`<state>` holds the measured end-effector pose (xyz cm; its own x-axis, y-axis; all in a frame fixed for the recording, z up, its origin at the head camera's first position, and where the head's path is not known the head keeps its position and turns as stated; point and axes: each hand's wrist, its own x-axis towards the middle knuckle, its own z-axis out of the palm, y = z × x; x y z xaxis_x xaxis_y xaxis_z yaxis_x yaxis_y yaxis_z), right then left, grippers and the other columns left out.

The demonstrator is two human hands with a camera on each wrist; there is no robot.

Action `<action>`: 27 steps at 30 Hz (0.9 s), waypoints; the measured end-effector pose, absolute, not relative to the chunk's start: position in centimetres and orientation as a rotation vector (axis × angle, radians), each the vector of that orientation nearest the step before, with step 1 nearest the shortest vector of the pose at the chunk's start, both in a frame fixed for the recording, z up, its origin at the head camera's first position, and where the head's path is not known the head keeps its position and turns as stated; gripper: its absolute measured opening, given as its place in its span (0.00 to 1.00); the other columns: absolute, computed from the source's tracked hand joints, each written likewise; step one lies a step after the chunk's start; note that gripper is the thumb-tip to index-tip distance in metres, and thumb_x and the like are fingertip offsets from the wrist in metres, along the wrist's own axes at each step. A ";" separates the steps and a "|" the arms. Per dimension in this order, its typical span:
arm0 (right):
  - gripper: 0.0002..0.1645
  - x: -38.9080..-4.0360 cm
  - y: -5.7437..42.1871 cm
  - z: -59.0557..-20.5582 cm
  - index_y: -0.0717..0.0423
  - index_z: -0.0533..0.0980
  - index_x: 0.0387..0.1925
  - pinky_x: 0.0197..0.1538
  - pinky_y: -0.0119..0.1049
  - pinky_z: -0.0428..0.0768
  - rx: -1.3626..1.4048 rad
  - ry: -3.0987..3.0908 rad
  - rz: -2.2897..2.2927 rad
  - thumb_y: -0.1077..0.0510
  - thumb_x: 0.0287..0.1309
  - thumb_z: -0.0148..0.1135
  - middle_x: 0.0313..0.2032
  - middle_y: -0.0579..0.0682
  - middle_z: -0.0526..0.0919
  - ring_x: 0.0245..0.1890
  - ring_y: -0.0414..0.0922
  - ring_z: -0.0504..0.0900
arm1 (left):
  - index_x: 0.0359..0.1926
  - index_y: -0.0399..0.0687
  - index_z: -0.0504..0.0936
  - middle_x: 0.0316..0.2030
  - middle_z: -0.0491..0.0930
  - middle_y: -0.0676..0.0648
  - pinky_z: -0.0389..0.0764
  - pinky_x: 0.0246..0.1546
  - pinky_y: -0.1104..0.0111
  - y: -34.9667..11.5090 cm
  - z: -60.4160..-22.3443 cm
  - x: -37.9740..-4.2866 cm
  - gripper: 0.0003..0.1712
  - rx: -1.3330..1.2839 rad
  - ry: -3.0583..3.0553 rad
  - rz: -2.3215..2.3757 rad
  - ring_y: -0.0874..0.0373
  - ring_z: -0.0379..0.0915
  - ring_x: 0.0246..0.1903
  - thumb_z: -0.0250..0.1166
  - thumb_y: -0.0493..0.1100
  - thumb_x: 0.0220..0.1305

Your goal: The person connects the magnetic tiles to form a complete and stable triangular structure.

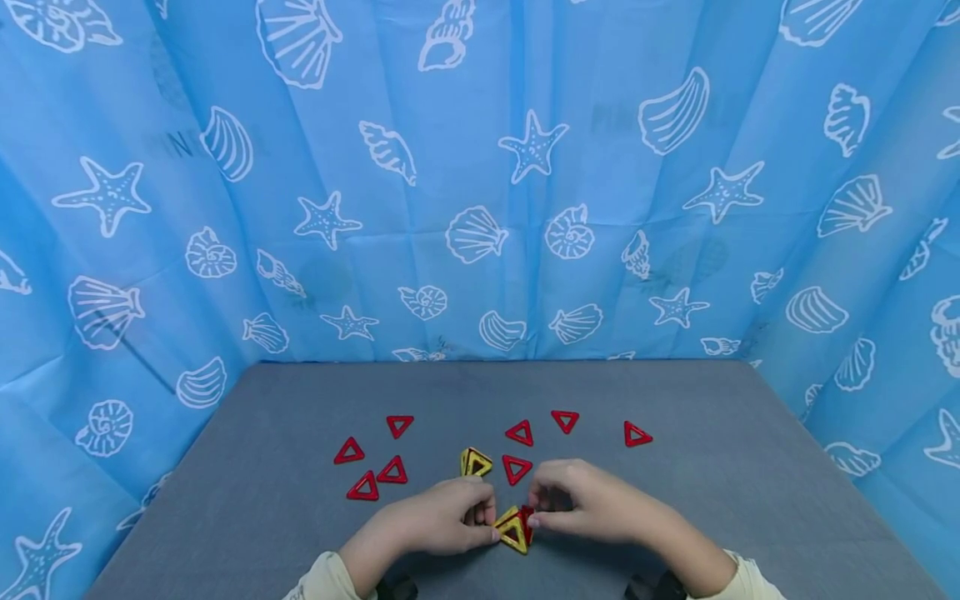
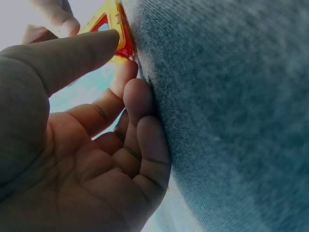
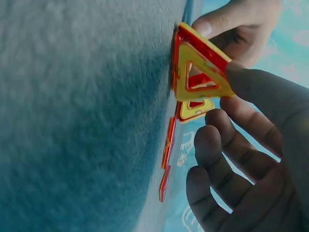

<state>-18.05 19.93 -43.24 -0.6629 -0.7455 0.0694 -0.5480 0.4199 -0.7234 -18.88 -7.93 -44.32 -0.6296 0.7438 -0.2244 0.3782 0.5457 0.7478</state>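
Observation:
In the head view, a small pyramid of yellow and red magnetic triangle tiles (image 1: 505,538) stands on the grey table near the front. My left hand (image 1: 450,517) holds its left side between thumb and fingertip. From the other side, my right hand (image 1: 592,504) pinches a red tile (image 1: 528,523) against it. The right wrist view shows the pyramid (image 3: 182,72) close up, thumb and forefinger at its corner, other fingers loosely bent. In the left wrist view, the thumb (image 2: 82,55) partly covers the pyramid. Just behind stands a second yellow-and-red tile pyramid (image 1: 466,464).
Several loose red triangle tiles lie flat on the table (image 1: 285,417): a group with one tile (image 1: 363,497) at the left, others near a tile (image 1: 516,458) behind my right hand, and one (image 1: 628,434) farther right. A blue shell-print curtain (image 1: 480,183) hangs behind and along both sides.

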 end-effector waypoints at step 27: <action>0.07 -17.4 19.0 -43.6 0.43 0.84 0.48 0.38 0.31 0.81 -1.157 2.471 -1.073 0.49 0.73 0.67 0.39 0.34 0.83 0.35 0.28 0.77 | 0.36 0.56 0.79 0.32 0.75 0.58 0.71 0.34 0.73 -7.8 -44.2 -18.7 0.09 0.904 2.280 0.884 0.69 0.69 0.31 0.70 0.48 0.72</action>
<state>-17.41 19.05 -43.56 -0.6699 -0.7342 0.1105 -0.5819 0.4267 -0.6923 -18.75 -7.75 -44.15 -0.6373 0.7366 -0.2266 0.3913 0.5626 0.7283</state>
